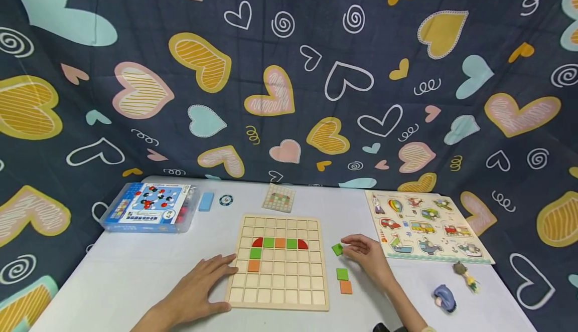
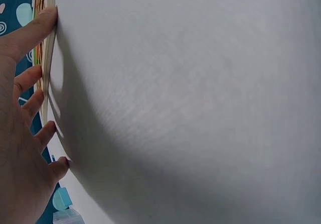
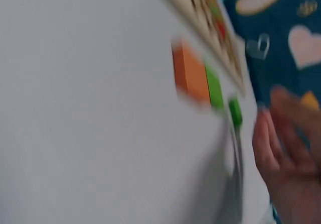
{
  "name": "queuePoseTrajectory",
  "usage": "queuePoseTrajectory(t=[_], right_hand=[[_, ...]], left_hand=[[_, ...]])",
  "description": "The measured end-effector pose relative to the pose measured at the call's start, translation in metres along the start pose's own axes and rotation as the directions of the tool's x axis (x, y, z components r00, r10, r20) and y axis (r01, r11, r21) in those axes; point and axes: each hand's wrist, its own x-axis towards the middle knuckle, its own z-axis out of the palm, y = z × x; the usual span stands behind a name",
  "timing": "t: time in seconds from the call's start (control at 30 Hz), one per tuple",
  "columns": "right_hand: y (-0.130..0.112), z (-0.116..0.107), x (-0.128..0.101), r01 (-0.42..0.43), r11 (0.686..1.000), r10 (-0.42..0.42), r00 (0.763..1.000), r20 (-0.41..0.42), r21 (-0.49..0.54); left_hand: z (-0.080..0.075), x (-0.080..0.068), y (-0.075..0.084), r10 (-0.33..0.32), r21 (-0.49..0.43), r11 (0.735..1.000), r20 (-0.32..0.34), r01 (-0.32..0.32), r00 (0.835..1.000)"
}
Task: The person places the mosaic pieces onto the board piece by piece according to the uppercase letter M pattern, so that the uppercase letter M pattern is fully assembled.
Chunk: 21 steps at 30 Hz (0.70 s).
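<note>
A wooden grid board lies on the white table. Red quarter-round pieces and green and orange square tiles sit in its upper row, with a green tile and an orange tile down its left side. My left hand rests along the board's left edge, fingers spread and fairly straight; the left wrist view shows its thumb against that edge. Right of the board, my right hand is beside a loose green tile. In the blurred right wrist view, this green tile appears apart from the fingers.
Nearer me lie another green tile and an orange tile. A pattern card is behind the board. A plastic box, blue block and round chip stand left; a picture puzzle and two figurines right.
</note>
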Motion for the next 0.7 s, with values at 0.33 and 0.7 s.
queuePoseTrajectory(t=[0.33,0.7], right_hand=[[0.016,-0.028,0.031,0.166,0.970,-0.091,0.926,0.367,-0.177],[0.022,-0.032,0.040,0.256,0.948,-0.158,0.896,0.416,-0.191]], left_hand=[[-0.001,0.000,0.000,0.017,0.007,1.000,-0.013,-0.017,1.000],[0.002,-0.001,-0.001,-0.018,-0.008,1.000,0.011,0.018,1.000]])
